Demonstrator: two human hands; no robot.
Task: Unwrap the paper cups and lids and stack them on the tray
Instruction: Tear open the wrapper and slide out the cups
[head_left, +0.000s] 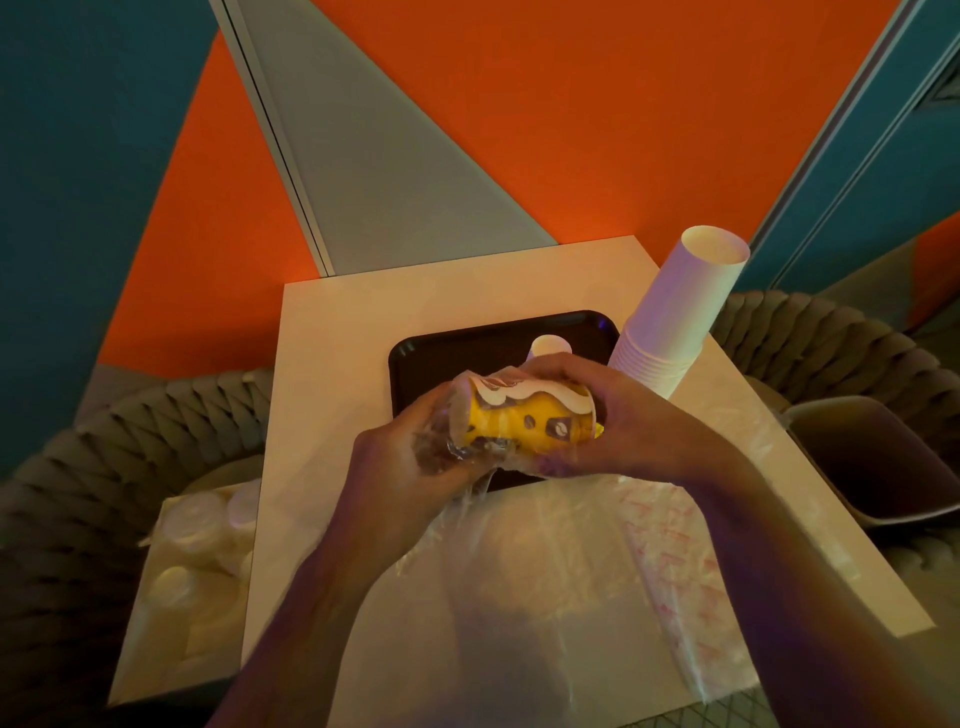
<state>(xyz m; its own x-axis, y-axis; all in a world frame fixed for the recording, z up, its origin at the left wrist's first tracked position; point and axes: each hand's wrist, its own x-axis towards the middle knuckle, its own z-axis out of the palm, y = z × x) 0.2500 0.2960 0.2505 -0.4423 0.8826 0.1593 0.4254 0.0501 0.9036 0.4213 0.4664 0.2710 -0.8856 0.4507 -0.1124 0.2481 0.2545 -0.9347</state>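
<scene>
Hands, left (410, 447) and right (597, 421), gripping yellow cup stack (530, 421) (plastic-wrapped) between them, above black tray (452, 358).

Arms: two, bare to the frame's lower edge — no sleeves.
Left hand (410, 447): bare, ungloved.
Right hand (602, 410): bare — likewise ungloved.

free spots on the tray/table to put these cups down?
Black tray: bare left part, bordered by its rim and the small white cup. White table: bare strip left of the tray. Crowded: right corner with the white cup stack, near side under plastic wrap.
</scene>
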